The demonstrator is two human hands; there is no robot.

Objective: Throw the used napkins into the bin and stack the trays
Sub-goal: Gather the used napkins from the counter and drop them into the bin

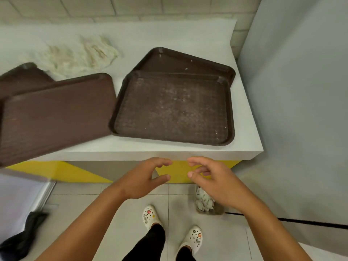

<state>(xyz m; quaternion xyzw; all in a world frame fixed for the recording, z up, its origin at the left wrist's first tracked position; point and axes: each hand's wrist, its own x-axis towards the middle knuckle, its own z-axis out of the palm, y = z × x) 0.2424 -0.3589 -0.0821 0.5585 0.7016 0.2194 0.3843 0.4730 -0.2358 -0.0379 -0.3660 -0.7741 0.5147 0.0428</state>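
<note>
Hovering side by side below the counter's front edge: left hand and right hand, both with fingers loosely curved, thumbs apart from the fingertips, gripping nothing and touching nothing. Lying on the white counter, right side: two brown trays stacked askew, top tray speckled with crumbs, lower tray poking out behind it at an angle. Spread at the left: another brown tray, seemingly underside up, overhanging the counter's front edge, overlapping a further tray behind. Heaped behind those, near the tiled wall: crumpled used napkins, well apart from both hands. Sitting on the tiled floor below the right wrist, partly hidden by it: small bin with white napkins already inside. Seen lower down: white clogs with charms, a black bag at far left, yellow-and-grey panels across the counter's front, a pale blue-grey wall at right.
</note>
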